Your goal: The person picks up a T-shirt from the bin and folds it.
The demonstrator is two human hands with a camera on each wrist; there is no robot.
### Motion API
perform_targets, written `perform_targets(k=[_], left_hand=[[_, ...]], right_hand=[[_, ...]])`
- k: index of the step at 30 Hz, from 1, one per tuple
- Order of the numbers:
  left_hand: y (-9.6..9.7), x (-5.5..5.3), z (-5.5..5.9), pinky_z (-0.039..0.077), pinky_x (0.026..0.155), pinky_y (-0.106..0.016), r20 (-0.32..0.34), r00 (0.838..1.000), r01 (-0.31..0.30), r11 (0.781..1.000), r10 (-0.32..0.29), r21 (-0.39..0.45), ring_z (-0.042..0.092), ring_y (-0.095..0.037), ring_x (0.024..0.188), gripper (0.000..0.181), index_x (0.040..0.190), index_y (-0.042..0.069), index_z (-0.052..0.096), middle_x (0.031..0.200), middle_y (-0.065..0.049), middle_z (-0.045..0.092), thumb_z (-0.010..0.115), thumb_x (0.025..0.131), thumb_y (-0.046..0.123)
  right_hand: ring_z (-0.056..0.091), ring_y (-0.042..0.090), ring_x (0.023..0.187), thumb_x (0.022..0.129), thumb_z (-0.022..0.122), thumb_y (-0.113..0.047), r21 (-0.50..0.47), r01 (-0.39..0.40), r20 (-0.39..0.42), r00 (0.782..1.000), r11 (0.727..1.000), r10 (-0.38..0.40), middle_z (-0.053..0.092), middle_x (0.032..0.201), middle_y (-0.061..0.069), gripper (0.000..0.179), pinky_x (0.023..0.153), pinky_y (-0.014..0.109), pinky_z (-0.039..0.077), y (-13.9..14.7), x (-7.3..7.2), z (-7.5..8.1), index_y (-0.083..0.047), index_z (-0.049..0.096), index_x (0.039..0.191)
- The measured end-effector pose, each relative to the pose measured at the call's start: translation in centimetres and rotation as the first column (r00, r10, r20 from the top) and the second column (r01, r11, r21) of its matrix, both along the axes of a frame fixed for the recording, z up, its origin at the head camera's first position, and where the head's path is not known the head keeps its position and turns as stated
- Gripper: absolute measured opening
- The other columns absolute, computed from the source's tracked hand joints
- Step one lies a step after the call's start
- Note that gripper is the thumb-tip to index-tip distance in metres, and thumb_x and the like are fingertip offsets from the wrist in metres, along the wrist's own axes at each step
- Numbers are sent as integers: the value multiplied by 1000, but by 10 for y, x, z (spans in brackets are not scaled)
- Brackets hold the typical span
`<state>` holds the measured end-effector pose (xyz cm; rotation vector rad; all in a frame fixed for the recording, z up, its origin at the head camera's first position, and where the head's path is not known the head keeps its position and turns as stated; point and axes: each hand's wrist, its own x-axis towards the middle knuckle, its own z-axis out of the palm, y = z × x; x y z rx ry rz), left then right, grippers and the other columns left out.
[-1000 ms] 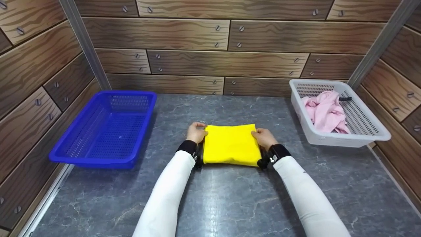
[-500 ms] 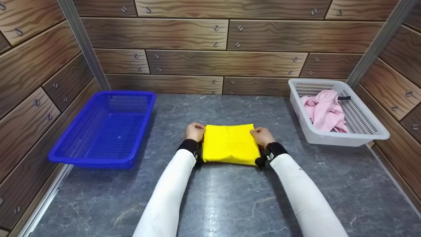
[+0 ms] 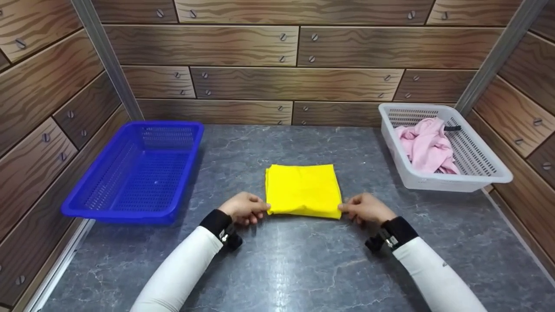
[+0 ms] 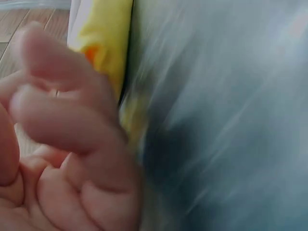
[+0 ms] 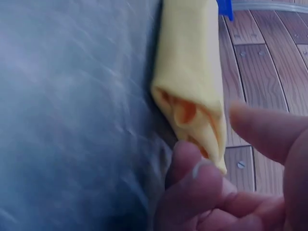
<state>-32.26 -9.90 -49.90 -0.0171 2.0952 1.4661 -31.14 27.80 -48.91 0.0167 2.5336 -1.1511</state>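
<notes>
A folded yellow cloth (image 3: 303, 190) lies as a flat rectangle on the grey tabletop, its layered end visible in the right wrist view. My left hand (image 3: 246, 208) is at its near left corner, fingertips right at the edge. At the near right corner is my right hand (image 3: 366, 209). In the right wrist view, the thumb (image 5: 262, 127) and the other fingers stand apart around the cloth's end (image 5: 192, 110), not pinching it. Loosely bent fingers (image 4: 72, 120) overlap the yellow edge (image 4: 108, 43) in the left wrist view.
A blue perforated basket (image 3: 197, 143) stands at the left. To the back right, a white basket (image 3: 455, 184) contains a pink cloth (image 3: 429, 145) and a small black item (image 3: 452, 128). Wood-patterned walls (image 3: 243, 43) enclose the table on the visible sides.
Both hands have left the cloth's sides near its far corners and moved toward me, to its near corners. The cloth remains in about the same place.
</notes>
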Motion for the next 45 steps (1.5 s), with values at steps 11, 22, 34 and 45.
perform_targets(k=[11,22,34,45], left_hand=[[3,2,2,39,43,-17,-3,1000,-30,997,31,70,53,-6,49,11,90,7,69,69,0,61,70,98,14],[22,14,9,47,50,-27,-300,937,40,909,-178,-415,66,-18,57,16,82,4,67,70,-8,66,74,93,13],[82,71,9,23,122,-56,-410,718,81,652,-562,-754,14,-46,155,76,165,24,29,167,-28,17,63,101,45],[92,45,9,24,123,-51,-277,737,127,528,-617,-840,16,-44,155,75,165,26,29,166,-30,18,57,102,55]], right_hand=[[48,11,53,97,72,-24,75,-105,-107,988,992,113,57,65,-2,24,51,25,39,-3,2,1,-6,71,81],[52,17,62,93,77,-24,217,-57,-221,969,974,106,58,74,3,26,58,30,44,-11,16,0,-5,62,83],[23,58,147,102,65,-41,450,-206,-338,861,869,379,22,162,36,73,109,72,33,-75,61,-4,-6,37,160],[28,59,145,103,61,-45,566,-234,-206,888,790,411,28,160,37,69,103,70,41,-81,34,-6,-7,42,158]])
